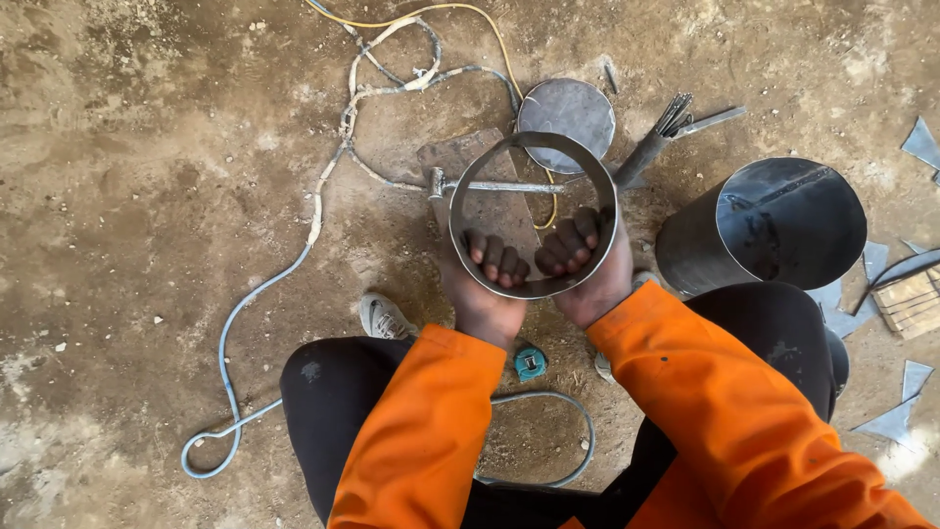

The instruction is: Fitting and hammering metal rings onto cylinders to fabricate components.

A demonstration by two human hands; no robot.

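Left hand (487, 284) and right hand (587, 266) grip metal ring (534, 214), fingers curled inside; hammer (490, 186), perhaps, on ground beyond.

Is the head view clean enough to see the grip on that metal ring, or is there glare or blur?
Head view: sharp on the metal ring and both hands, left hand and right hand; daylight is soft, shadows faint; mild sheen only inside the metal cylinder; slight wide-angle stretch toward the frame edges.

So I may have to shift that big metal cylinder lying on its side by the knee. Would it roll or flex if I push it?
The metal cylinder lies on its side on bare ground, so it would probably roll. Its wall looks like thin sheet, so it is likely light and may flex. Its open rim could be sharp.
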